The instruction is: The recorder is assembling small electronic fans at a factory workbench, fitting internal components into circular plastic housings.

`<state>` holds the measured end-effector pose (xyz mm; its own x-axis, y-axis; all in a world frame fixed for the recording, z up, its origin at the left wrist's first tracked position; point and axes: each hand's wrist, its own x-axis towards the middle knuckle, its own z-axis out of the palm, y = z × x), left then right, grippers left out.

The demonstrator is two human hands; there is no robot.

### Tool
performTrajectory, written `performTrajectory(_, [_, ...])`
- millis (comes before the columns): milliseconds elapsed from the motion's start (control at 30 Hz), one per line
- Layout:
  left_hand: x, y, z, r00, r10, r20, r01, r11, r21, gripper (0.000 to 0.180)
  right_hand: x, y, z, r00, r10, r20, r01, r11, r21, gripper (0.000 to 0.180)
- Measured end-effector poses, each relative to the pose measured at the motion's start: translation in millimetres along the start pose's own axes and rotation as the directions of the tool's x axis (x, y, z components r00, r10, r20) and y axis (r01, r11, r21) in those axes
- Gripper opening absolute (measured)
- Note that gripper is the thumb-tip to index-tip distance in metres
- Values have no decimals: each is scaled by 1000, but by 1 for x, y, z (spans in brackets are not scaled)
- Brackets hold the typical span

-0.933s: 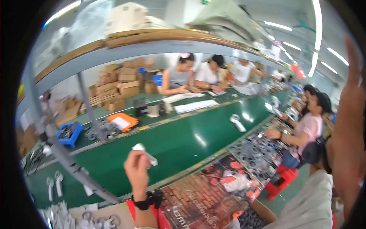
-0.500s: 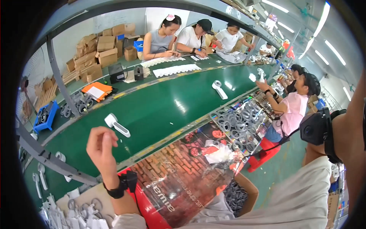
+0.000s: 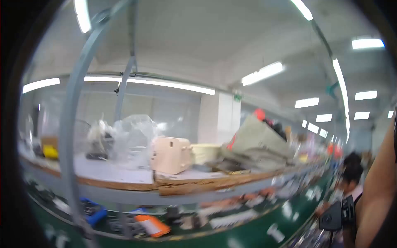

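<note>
At the right edge, close up, my raised right hand (image 3: 377,186) shows only in part; its fingers lie outside the picture. A black box-shaped device (image 3: 333,217) is strapped at that wrist. What this hand touches, if anything, cannot be seen. My left hand is out of view. Below, a blurred green conveyor belt (image 3: 248,239) carries a whitish handheld item (image 3: 275,232), too smeared to name exactly.
A shelf (image 3: 198,185) with a worn wooden edge spans the view, bearing a pale pink case (image 3: 170,155), clear plastic bags (image 3: 136,136) and grey-green cloth (image 3: 256,140). A grey post (image 3: 70,136) stands left. Beneath are a blue bin (image 3: 94,213) and orange item (image 3: 153,225). Co-workers (image 3: 351,177) sit right.
The view has swung upward from the belt to the shelf and ceiling lights. My left hand has dropped out of sight; the right arm stays raised at the right edge.
</note>
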<state>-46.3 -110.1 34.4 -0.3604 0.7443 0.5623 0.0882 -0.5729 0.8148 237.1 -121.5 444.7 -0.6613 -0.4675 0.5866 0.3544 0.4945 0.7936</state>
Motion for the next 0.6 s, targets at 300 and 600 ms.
performTrajectory(300, [19, -26, -16, 998, 61, -17, -62, 997, -44, 13, -63, -36, 62, 924, 125, 360, -252, 910, 330, 65])
performTrajectory(600, [27, -26, 20, 1000, 2, 10, -2, 998, -61, 4, -114, -55, 50, 890, 264, 371, -415, 806, 422, 65])
